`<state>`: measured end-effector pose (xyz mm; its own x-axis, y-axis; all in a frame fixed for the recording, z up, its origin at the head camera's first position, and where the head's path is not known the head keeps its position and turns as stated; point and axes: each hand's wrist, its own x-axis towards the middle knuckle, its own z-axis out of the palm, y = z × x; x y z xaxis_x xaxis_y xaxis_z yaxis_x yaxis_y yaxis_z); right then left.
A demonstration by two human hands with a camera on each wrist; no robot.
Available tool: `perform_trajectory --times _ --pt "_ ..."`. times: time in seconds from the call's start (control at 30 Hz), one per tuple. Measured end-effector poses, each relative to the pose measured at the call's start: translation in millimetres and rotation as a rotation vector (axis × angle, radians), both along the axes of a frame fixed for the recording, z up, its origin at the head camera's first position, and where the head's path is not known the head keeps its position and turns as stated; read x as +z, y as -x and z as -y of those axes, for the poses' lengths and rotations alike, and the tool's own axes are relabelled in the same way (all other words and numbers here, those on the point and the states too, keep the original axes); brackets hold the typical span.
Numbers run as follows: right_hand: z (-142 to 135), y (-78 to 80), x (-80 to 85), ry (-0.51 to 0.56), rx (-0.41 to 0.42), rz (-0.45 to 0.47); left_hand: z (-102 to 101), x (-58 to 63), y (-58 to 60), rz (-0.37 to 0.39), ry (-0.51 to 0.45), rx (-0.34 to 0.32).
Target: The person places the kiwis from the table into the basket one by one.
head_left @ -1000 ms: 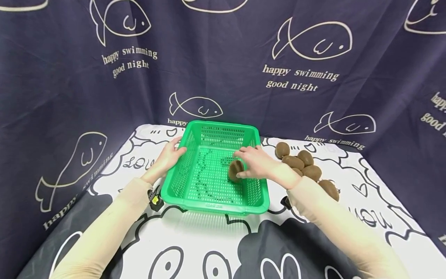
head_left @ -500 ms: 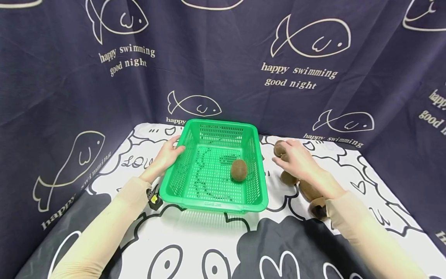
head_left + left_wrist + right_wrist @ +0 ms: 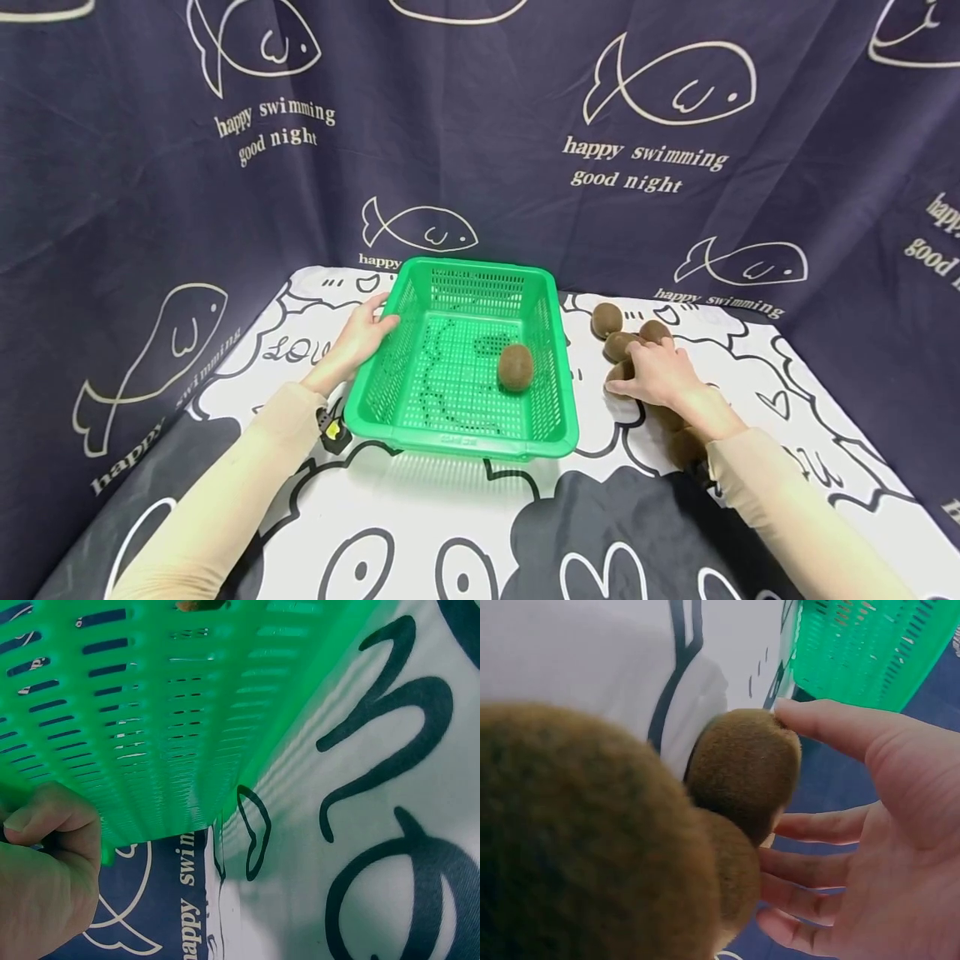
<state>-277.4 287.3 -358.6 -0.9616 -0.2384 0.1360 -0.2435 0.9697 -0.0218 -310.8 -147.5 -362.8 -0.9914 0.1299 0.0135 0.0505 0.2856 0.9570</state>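
Curtained nook; fish-print drapes (image 3: 480, 125)

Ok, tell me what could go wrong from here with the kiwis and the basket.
The right grip touches one kiwi with another kiwi right beside it, so a clumsy pick might send either rolling across the cloth.
The left grip holds the green basket at its left side only, so a tug could shift or tilt it.
The lone kiwi inside, which nothing appears to pin, might then roll.

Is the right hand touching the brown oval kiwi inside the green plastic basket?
Apart. The head view shows the basket's right wall and white patterned tablecloth between the right hand and kiwi.
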Motion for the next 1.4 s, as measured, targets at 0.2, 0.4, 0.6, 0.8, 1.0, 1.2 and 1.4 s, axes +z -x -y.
perform_trajectory --times 0.2,0.4,0.6,0.8,1.0,1.2,1.4 --pt "0 -0.1 -2.1 -0.017 -0.016 0.014 -2 8.7 -7.1 0.024 -0.035 -0.009" --pt "2 -2.3 -4.7 -0.033 -0.018 0.001 -6 18.0 -17.4 0.027 -0.006 -0.004" --pt "5 -1.9 -7.6 -0.022 0.058 -0.010 -6 17.4 -18.4 0.020 0.002 -0.002" --pt "6 -3.2 -9.0 -0.023 0.127 -0.020 -6 15.7 -18.4 0.009 -0.014 -0.010" --pt "5 -1.8 -10.5 -0.030 0.136 0.014 -7 17.6 -19.1 0.012 -0.008 -0.009" --pt "5 1.3 -7.9 0.079 0.119 0.044 -6 18.3 -18.1 0.023 0.001 -0.006" --pt "8 2.9 5.4 0.159 0.138 -0.069 -2 7.8 -6.8 0.021 -0.021 -0.006"
